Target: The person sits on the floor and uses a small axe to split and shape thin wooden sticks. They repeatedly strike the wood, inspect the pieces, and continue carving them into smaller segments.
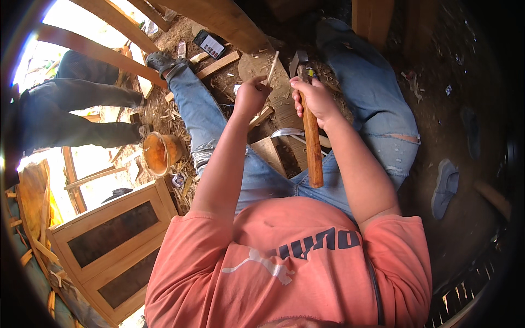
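My left hand [251, 98] is closed round a thin pale wooden stick [274, 64], which points up and away from me. To its right, my right hand [316, 101] grips a hammer [311, 147] high on its long wooden handle. The hammer's metal head [298, 58] sits just above that hand, and the handle's butt hangs toward my lap. Below both hands, between my thighs, lies a curved metal blade [286, 132]; part of it is hidden behind the hammer handle. A wide wooden board [284, 112] is under the hands.
Wooden beams [219, 22] cross overhead at the far side. A phone [209, 44] lies among wood shavings. An orange bucket [162, 154] and a panelled wooden frame [164, 199] stand at left, near another person's dark-trousered legs [93, 128]. A grey slipper [445, 188] rests at right.
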Demonstrator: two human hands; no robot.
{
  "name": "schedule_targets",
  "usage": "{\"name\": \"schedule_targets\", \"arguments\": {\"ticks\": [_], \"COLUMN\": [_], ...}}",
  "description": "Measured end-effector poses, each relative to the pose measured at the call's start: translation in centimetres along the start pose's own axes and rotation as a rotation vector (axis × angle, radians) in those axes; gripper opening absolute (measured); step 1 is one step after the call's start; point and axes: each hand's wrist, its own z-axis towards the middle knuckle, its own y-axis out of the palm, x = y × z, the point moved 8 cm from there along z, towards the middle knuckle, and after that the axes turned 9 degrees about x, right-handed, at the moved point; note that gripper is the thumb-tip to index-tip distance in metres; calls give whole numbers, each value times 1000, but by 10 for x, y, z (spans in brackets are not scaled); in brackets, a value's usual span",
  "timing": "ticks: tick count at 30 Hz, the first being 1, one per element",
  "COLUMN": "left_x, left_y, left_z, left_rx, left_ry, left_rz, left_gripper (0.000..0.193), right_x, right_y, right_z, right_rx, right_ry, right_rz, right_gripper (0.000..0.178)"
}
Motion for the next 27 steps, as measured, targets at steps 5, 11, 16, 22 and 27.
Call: {"name": "schedule_targets", "arguments": {"ticks": [5, 11, 16, 22, 27], "left_x": [-11, -11, -15, -64, -82], "left_y": [5, 14, 19, 19, 20], "left_z": [-2, -9, -18, -36, -41], "left_rx": [38, 101, 99, 5, -117], "left_ry": [4, 132, 135, -32, -99], "left_rz": [108, 138, 12, 45, 36], "left_gripper": [34, 25, 49, 75, 35], "right_x": [12, 5, 9, 2, -26], "right_y": [-12, -7, -21, -27, 1], "right_z": [8, -1, 8, 6, -11], "right_rx": [45, 44, 116, 137, 127], "right_ry": [29, 18, 24, -4, -88], "right_rz": [-64, -81, -104, -106, -285], "right_gripper": [25, 27, 24, 35, 47]}}
